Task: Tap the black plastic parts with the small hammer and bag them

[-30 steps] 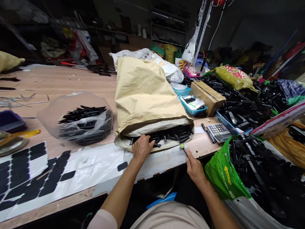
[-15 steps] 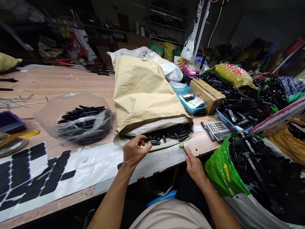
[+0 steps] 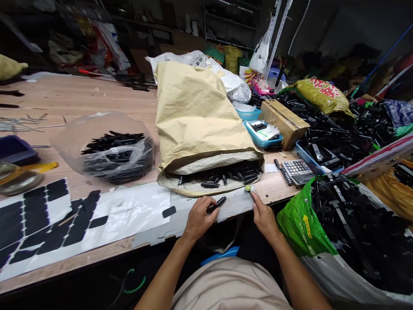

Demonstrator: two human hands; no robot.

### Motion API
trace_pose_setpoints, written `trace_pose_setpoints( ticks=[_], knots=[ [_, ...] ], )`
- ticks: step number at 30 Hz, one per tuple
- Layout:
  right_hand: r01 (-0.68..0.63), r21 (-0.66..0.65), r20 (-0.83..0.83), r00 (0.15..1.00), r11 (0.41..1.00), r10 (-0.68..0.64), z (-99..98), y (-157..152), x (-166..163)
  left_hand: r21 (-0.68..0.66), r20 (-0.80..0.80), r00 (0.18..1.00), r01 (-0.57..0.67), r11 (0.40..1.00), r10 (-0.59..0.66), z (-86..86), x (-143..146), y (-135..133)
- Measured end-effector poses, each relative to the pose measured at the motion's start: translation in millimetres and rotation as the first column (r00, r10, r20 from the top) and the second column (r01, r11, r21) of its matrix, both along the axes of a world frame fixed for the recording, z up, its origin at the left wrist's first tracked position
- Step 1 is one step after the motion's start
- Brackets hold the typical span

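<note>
My left hand (image 3: 199, 218) is closed on a short black tube (image 3: 220, 202) that looks like a pen barrel, just in front of the sack's mouth. In my right hand (image 3: 265, 219) is a small tool with a dark handle and a round yellow-green head (image 3: 248, 188); the fingers are closed round its handle near the table edge. A big tan paper sack (image 3: 198, 116) lies on the table with its mouth toward me. Inside its opening lie several similar black tubes (image 3: 209, 184).
Left of the sack stands a clear plastic bag (image 3: 118, 161) of black parts. Black adhesive pads on white sheets (image 3: 124, 211) cover the front left. A calculator (image 3: 297, 170), blue baskets (image 3: 264, 140) and a cardboard box (image 3: 284, 120) sit right. A green-and-white sack (image 3: 295, 219) of black parts stands lower right.
My left hand has drawn back from the sack's mouth toward me and right, bringing out a black tube. My right hand stays nearly in place with its tool. The view has shifted slightly.
</note>
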State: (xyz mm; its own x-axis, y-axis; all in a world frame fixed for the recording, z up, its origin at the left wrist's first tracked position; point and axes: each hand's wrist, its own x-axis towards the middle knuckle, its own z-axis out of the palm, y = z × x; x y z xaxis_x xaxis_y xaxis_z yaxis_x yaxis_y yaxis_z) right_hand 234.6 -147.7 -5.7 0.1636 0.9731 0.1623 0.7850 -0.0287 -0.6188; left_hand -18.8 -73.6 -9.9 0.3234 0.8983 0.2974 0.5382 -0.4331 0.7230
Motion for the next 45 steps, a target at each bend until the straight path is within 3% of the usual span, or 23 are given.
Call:
trace_pose_setpoints(
  ticks=[6, 14, 21, 28, 33, 37, 40, 45],
  knots=[
    [0.012, 0.011, -0.141, 0.990, 1.000, -0.010, 14.9, -7, -10, -0.069, 0.004, 1.000, -0.016, 0.997, 0.017, 1.1, 4, 6],
    [-0.184, -0.009, -0.183, 0.967, 0.983, 0.179, 51.8, -9, -47, -0.113, -0.045, 0.999, 0.013, 0.993, -0.019, 5.0, 7, 16],
    [-0.248, -0.105, -0.101, 0.966, 0.963, 0.238, 46.6, -7, -56, -0.089, -0.028, 1.000, -0.001, 0.996, -0.002, 0.1, 6, 17],
    [-0.275, -0.057, -0.133, 0.955, 0.960, 0.266, 54.6, -5, -63, -0.108, 0.003, 1.000, 0.001, 0.994, 0.000, 0.6, 7, 16],
    [-0.315, -0.137, -0.090, 0.948, 0.939, 0.305, 51.3, -4, -69, -0.113, -0.005, 1.000, -0.004, 0.994, 0.003, 3.2, 7, 15],
    [-0.271, -0.148, -0.089, 0.962, 0.951, 0.260, 53.4, -2, -57, -0.120, -0.001, 1.000, -0.011, 0.993, 0.011, 5.1, 7, 15],
    [-0.158, -0.123, -0.049, 0.987, 0.980, 0.153, 54.5, 1, -35, -0.130, -0.013, 1.000, -0.016, 0.991, 0.015, 5.8, 7, 15],
    [0.016, -0.145, 0.062, 0.998, 0.989, -0.007, 33.6, 1, 1, -0.127, -0.026, 1.000, -0.010, 0.992, 0.006, 3.9, 7, 16]
  ],
)
